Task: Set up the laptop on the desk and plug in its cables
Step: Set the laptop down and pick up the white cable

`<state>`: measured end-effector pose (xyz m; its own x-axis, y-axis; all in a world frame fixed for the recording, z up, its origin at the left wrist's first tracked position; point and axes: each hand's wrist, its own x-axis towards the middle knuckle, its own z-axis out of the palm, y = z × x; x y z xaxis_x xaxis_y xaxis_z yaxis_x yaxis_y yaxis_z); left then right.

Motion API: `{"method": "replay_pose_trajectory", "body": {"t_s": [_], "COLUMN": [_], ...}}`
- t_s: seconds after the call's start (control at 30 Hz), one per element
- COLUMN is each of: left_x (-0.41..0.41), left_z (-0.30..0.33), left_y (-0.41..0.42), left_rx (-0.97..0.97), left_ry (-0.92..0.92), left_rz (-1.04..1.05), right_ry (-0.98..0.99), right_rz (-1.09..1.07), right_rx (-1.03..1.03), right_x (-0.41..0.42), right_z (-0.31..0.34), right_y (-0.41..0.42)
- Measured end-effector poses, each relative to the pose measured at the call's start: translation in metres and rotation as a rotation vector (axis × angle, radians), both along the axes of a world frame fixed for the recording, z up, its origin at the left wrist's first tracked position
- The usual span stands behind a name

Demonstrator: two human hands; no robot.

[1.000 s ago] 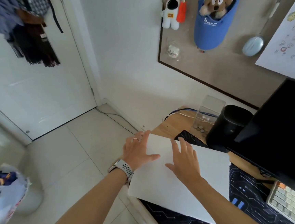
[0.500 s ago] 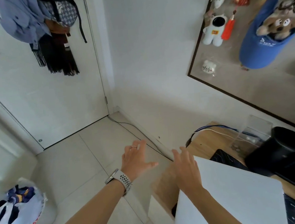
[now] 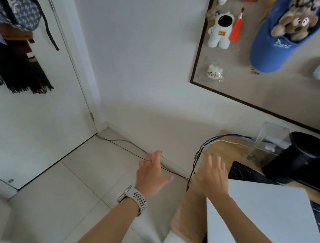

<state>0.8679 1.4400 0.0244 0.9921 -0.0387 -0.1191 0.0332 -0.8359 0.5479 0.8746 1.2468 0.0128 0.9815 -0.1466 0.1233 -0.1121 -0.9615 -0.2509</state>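
Observation:
The closed white laptop (image 3: 264, 217) lies flat on the wooden desk (image 3: 233, 151) at the lower right, partly on a dark patterned desk mat (image 3: 243, 174). A bundle of blue, white and dark cables (image 3: 206, 146) hangs over the desk's left corner. My right hand (image 3: 212, 175) hovers over that corner, fingers spread, just right of the dangling cable ends and off the laptop. My left hand (image 3: 152, 174), with a ring and a watch, is open in the air over the floor, left of the desk. Neither hand holds anything.
A black cylinder speaker (image 3: 297, 157) and a clear plastic box (image 3: 270, 136) stand at the back of the desk. A pinboard (image 3: 268, 84) with plush toys hangs above. A cable runs along the skirting (image 3: 130, 145). A white door (image 3: 31, 123) with hung clothes is at the left.
Both hands have come off the laptop lid and moved left; the right now hovers at the cables on the desk corner, the left over the floor. The view has swung left.

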Motion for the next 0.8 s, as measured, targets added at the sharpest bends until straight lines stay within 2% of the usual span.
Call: {"method": "replay_pose_trajectory", "body": {"t_s": [0.2,0.43,0.53,0.7,0.8], "left_x": [0.068,0.140,0.164,0.200,0.217], "left_z": [-0.013,-0.021,-0.030,-0.051,-0.064], "left_y": [-0.013,-0.050,-0.072,-0.104,-0.128], "left_rx": [0.070,0.067,0.113,0.185,0.235], "left_ry": [0.007,0.042,0.080,0.167,0.172], "left_rz": [-0.129,-0.225,-0.295,-0.394,-0.492], "right_ry": [0.089,0.125,0.140,0.149,0.128], "right_rz": [-0.249,-0.352,-0.394,-0.533,-0.582], "right_rx": [0.312,0.437,0.471,0.656,0.670], "right_x": [0.057,0.090,0.098,0.108,0.112], "right_z": [-0.004,0.000,0.008,0.003,-0.009], "right_y": [-0.013,-0.034,-0.041,-0.049,-0.052]}}
